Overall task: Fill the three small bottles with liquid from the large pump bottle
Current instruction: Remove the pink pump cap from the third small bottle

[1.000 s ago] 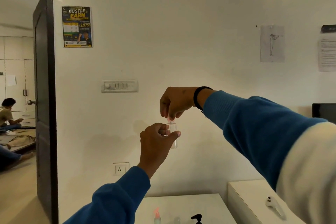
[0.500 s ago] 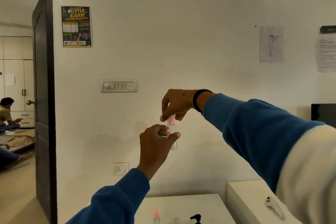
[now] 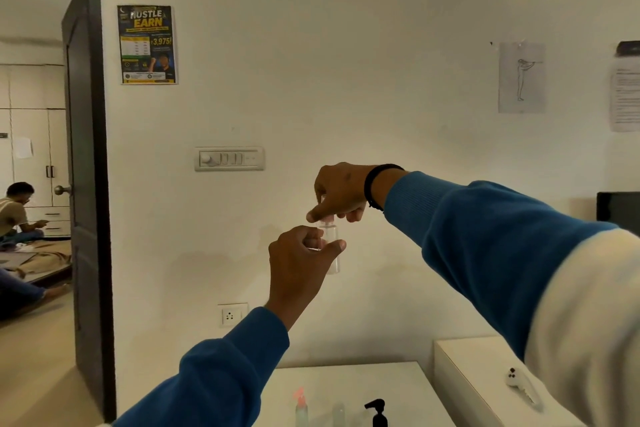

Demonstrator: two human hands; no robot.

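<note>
Left hand grips small bottle in mid-air; right hand fingers pinching its cap; twist too hard, bottle could slip, fall onto worktop below.

Your left hand sits at the centre of the frame, holding a small bottle upright. Your right hand is directly above it, on the bottle's top. Along the bottom edge, a table carries another small bottle with a spray top at left and the pump bottle to its right. A doorway fills the left edge.
</note>
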